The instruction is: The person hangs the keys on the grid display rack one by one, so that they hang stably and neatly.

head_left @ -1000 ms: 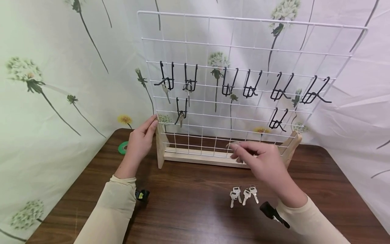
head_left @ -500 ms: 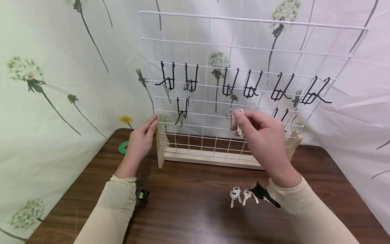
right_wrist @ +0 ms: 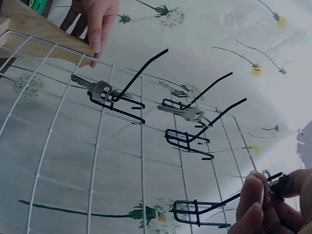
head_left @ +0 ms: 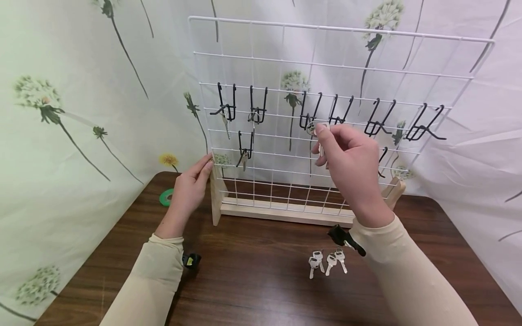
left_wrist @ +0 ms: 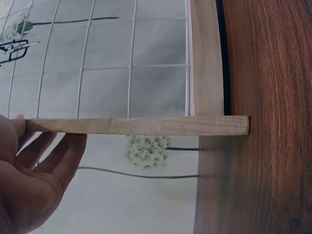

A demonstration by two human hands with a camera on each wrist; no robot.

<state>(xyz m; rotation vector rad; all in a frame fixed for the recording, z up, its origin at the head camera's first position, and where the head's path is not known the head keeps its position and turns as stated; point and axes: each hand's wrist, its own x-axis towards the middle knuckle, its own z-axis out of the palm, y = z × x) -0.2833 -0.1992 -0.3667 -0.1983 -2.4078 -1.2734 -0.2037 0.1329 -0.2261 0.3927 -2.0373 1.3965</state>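
The right hand [head_left: 350, 163] pinches a key [head_left: 319, 138] by its ring between thumb and fingertips [right_wrist: 253, 187], fingers curled, and holds the ring at the tip of the third hook [head_left: 306, 118] of the upper row, at about 12 o'clock from the hand; the wrist view shows the ring touching the hook's end, so that it can slide on. The left hand [head_left: 189, 185], fingers nearly straight and holding nothing, presses against the left wooden upright [head_left: 215, 194] of the rack [head_left: 338, 31], at 9 o'clock from the right hand, apparently to steady the rack against the push. Three keys hang on hooks at 10 o'clock: one at the upper left [head_left: 224, 121], one just beside it [head_left: 253, 118] and one below [head_left: 243, 157]. The remaining hooks at 2 o'clock are bare. A cluster of spare keys [head_left: 326, 261] lies on the table [head_left: 253, 290] at 6 o'clock, within reach of the right hand. A green tape roll [head_left: 166, 197] lies at 8 o'clock beyond the left hand.
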